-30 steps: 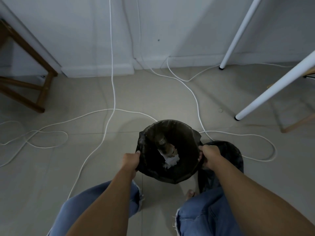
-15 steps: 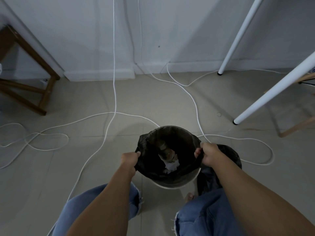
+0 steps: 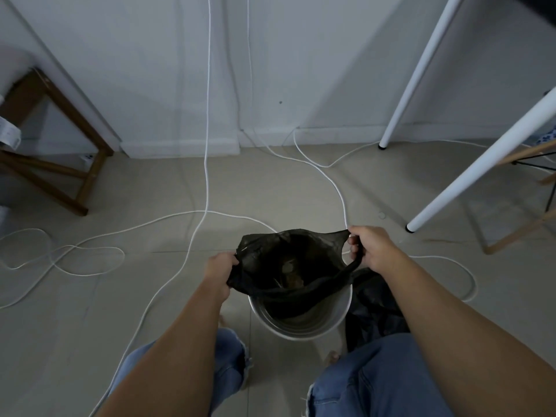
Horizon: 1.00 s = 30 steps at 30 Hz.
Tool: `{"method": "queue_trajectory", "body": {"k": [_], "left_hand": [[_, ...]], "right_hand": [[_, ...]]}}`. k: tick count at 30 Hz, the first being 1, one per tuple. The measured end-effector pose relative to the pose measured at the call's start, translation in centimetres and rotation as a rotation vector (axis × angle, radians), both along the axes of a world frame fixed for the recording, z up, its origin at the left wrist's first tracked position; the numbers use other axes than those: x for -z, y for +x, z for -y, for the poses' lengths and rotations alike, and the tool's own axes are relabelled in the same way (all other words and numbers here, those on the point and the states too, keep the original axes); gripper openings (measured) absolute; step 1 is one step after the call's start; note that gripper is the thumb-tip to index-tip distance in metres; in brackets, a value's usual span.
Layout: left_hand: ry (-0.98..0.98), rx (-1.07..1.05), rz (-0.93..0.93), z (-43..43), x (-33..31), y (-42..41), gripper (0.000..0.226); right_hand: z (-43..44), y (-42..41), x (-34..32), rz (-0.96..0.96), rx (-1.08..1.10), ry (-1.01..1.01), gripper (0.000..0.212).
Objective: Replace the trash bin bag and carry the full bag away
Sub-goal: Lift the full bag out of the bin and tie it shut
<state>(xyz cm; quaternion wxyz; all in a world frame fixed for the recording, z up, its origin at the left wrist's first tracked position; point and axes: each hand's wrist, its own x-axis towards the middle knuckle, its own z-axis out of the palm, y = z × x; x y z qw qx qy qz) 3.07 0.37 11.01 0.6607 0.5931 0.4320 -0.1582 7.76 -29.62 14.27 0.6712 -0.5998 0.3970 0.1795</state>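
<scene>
A black trash bag (image 3: 270,254) with rubbish inside is lifted partway out of a round white bin (image 3: 337,320) on the floor between my knees. My left hand (image 3: 221,267) grips the bag's left edge. My right hand (image 3: 371,246) grips its right handle loop, held a little higher. The bag's mouth is stretched open between both hands, and its lower part still hangs inside the bin. Another crumpled black bag (image 3: 376,308) lies on the floor to the right of the bin, partly hidden by my right arm.
Several white cables (image 3: 192,215) snake across the tiled floor around the bin. Two white table legs (image 3: 469,173) slant down at the right, beside a wooden chair leg (image 3: 517,233). A brown wooden stool frame (image 3: 87,176) stands at the left near the wall.
Both hands have raised the black bag, so its rim has come off the bin and the white bin rim now shows below it. The right hand went higher and farther.
</scene>
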Motion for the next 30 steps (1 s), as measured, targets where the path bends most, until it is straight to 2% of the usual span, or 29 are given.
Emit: {"method": "queue_trajectory", "body": {"k": [2, 6, 12, 14, 15, 18, 20, 22, 27, 30], "left_hand": [[-0.029, 0.077, 0.008, 0.1, -0.6, -0.2, 0.043], [0.123, 0.058, -0.004, 0.5, -2.3, -0.3, 0.024], [0.050, 0.037, 0.040, 0.6, -4.0, -0.1, 0.027], [0.082, 0.087, 0.029, 1.1, -4.1, -0.3, 0.024], [0.154, 0.133, 0.018, 1.4, -4.1, -0.4, 0.027], [0.461, 0.304, -0.076, 1.2, -1.4, -0.6, 0.074], [0.551, 0.325, -0.144, 1.0, 0.3, -0.9, 0.081], [0.562, 0.308, -0.170, 1.2, 0.0, -1.3, 0.083], [0.390, 0.229, -0.094, 2.2, 0.3, -0.2, 0.060], [0.366, 0.262, -0.060, 2.1, 1.4, 0.9, 0.032]], "right_hand": [[-0.3, 0.0, -0.9, 0.023, -0.030, -0.015, 0.021], [-0.6, -0.7, -2.3, 0.046, -0.092, -0.052, 0.027], [-0.8, -1.9, -4.3, 0.103, -0.151, -0.093, 0.023], [-1.0, -2.3, -5.0, 0.128, -0.165, -0.083, 0.022], [-1.1, -2.5, -5.3, 0.138, -0.179, -0.084, 0.021], [-0.9, -3.0, -5.9, 0.160, -0.227, -0.093, 0.023], [-0.5, -3.3, -6.0, 0.168, -0.263, -0.106, 0.025], [0.0, -3.5, -6.0, 0.179, -0.304, -0.097, 0.026], [1.2, -3.5, -6.1, 0.161, -0.406, -0.052, 0.027], [1.5, -3.0, -5.8, 0.138, -0.427, -0.016, 0.026]]}}
